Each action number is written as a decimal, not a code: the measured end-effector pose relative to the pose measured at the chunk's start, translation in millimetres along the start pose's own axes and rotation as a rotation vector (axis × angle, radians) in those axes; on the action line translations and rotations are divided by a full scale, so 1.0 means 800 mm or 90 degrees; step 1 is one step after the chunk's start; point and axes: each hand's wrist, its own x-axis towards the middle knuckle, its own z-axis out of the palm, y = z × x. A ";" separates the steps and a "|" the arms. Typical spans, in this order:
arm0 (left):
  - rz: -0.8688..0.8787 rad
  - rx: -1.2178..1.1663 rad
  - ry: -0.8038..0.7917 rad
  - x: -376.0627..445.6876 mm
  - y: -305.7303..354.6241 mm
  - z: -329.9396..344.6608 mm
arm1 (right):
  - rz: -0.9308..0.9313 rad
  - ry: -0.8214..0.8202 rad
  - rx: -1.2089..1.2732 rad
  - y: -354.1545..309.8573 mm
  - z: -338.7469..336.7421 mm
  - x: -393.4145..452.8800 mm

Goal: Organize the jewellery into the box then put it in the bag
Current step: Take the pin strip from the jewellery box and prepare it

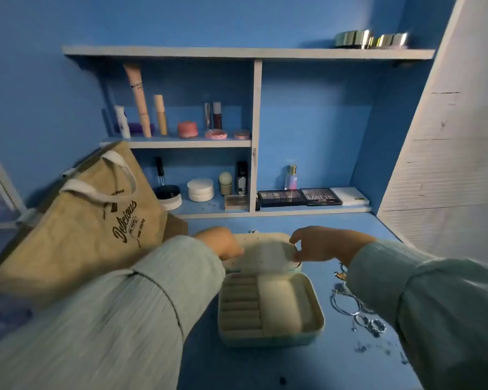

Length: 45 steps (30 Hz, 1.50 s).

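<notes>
Head view: nearest, at 6 o'clock on the blue surface point(335, 361), a pale rectangular jewellery box point(269, 308) lies open, ring rolls at its left. Silver chains and rings point(358, 311) lie at its 3 o'clock. Both sleeved arms reach forward; the left hand point(221, 243) curls on the raised perforated lid point(261, 253), the right hand point(321, 244) pinches its right corner. At 10 o'clock stands a tan printed tote bag point(96, 220).

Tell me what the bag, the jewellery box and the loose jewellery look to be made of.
Bag: tan jute or coarse woven cloth, matte, with white fabric handles and dark print. Jewellery box: cream lining that looks like soft velvet, with padded ring rolls; pale smooth outer shell, material unclear. Jewellery: shiny silver-coloured metal, going by its bright glints.
</notes>
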 end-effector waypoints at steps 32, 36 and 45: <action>0.091 -0.023 0.080 -0.021 0.058 0.056 | -0.038 0.171 0.110 0.108 0.036 -0.028; 0.187 -0.015 0.078 -0.005 0.103 0.062 | 0.014 0.163 0.077 0.156 0.026 -0.044; 0.281 -0.046 0.022 0.043 0.177 0.082 | 0.164 0.172 0.112 0.247 0.032 -0.053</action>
